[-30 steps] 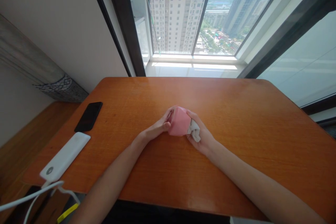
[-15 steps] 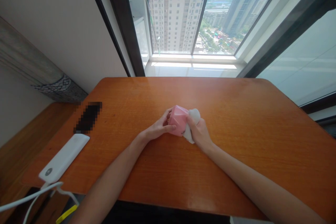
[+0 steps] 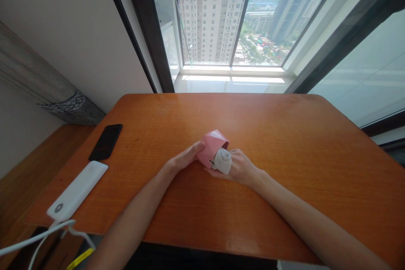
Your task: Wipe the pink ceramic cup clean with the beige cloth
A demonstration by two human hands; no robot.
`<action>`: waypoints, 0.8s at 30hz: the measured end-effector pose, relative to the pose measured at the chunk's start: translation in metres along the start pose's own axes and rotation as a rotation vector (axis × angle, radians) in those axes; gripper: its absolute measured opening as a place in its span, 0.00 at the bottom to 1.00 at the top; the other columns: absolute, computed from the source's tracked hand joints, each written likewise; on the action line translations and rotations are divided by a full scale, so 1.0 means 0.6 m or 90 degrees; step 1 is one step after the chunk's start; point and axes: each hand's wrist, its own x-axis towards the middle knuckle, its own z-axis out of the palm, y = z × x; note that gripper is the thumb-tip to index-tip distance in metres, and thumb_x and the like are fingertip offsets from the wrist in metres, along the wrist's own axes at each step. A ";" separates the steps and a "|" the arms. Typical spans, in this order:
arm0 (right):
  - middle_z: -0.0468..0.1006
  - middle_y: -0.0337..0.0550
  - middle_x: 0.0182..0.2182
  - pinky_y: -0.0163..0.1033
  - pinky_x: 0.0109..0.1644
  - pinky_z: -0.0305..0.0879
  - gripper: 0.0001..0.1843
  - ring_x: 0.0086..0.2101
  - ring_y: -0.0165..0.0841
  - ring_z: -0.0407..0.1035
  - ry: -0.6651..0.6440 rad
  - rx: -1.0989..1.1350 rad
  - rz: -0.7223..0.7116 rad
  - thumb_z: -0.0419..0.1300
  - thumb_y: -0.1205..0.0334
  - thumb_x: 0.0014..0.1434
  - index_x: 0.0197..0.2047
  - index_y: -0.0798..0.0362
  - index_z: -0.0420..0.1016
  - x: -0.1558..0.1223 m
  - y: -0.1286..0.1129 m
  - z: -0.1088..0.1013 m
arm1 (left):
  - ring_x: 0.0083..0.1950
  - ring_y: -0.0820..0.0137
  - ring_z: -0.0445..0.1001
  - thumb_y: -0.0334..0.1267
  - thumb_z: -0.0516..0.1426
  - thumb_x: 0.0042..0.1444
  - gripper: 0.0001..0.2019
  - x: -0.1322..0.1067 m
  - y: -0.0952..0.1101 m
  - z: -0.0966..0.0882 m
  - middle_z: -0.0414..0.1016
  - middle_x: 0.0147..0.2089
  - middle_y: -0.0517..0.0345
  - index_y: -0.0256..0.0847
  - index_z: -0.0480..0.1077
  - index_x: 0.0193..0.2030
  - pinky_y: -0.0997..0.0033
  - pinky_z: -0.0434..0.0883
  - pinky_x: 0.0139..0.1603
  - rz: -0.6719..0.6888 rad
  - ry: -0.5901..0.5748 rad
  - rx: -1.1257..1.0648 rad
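Floor-to-ceiling windows (image 3: 249,29) fill your 12 o'clock, with tower blocks (image 3: 210,21) beyond the glass, and an orange wooden table (image 3: 316,177) spreads out below them. Near the table's middle, a pink faceted pouch (image 3: 210,147) sits between your hands, its open end facing about 4 o'clock. A rolled white cloth (image 3: 222,161) fills that opening and bulges out of it.

Your left hand (image 3: 185,160) comes in from 7 o'clock, its fingers (image 3: 199,146) curved against the pouch's far side. That is a light cupping contact, not a clench. Keep that hand steady so the pouch doesn't skid or fold while you work at its mouth.

Your right hand (image 3: 242,168) lies low and palm-down at about 4 o'clock, its fingers (image 3: 218,176) stretched beneath the cloth. It looks relaxed rather than closed on anything, though whether it is gripping the cloth is hard to tell from here. Press the cloth gently so the roll stays neat.

Both forearms angle inward, resting near the table. A black smartphone (image 3: 105,142) and a white power bank (image 3: 76,190) with a white cable (image 3: 34,236) lie well off at 9 o'clock.
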 end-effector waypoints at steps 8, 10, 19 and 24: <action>0.72 0.35 0.19 0.36 0.23 0.61 0.23 0.20 0.29 0.62 0.156 0.437 0.604 0.77 0.43 0.53 0.26 0.49 0.74 0.029 -0.030 -0.013 | 0.80 0.45 0.63 0.76 0.59 0.59 0.50 -0.005 0.015 0.009 0.69 0.76 0.40 0.45 0.63 0.79 0.47 0.59 0.81 0.107 -0.045 0.039; 0.74 0.35 0.21 0.35 0.22 0.62 0.24 0.21 0.29 0.63 0.195 0.623 0.750 0.77 0.40 0.53 0.30 0.50 0.76 0.040 -0.027 -0.014 | 0.83 0.44 0.56 0.75 0.62 0.56 0.55 -0.006 0.025 0.012 0.62 0.81 0.40 0.48 0.55 0.82 0.45 0.53 0.83 0.125 -0.043 0.072; 0.86 0.42 0.32 0.35 0.29 0.77 0.22 0.27 0.32 0.76 0.234 0.892 0.916 0.76 0.41 0.56 0.39 0.51 0.82 0.039 0.004 0.001 | 0.79 0.41 0.60 0.51 0.77 0.49 0.63 0.000 0.033 0.025 0.56 0.80 0.40 0.55 0.44 0.84 0.41 0.59 0.79 0.063 0.024 0.102; 0.83 0.39 0.28 0.35 0.24 0.70 0.27 0.24 0.31 0.73 0.257 0.834 0.863 0.75 0.34 0.54 0.35 0.50 0.80 0.041 -0.013 0.005 | 0.76 0.43 0.64 0.54 0.76 0.50 0.58 -0.002 0.041 0.025 0.60 0.78 0.41 0.54 0.50 0.82 0.45 0.66 0.76 0.085 0.021 0.100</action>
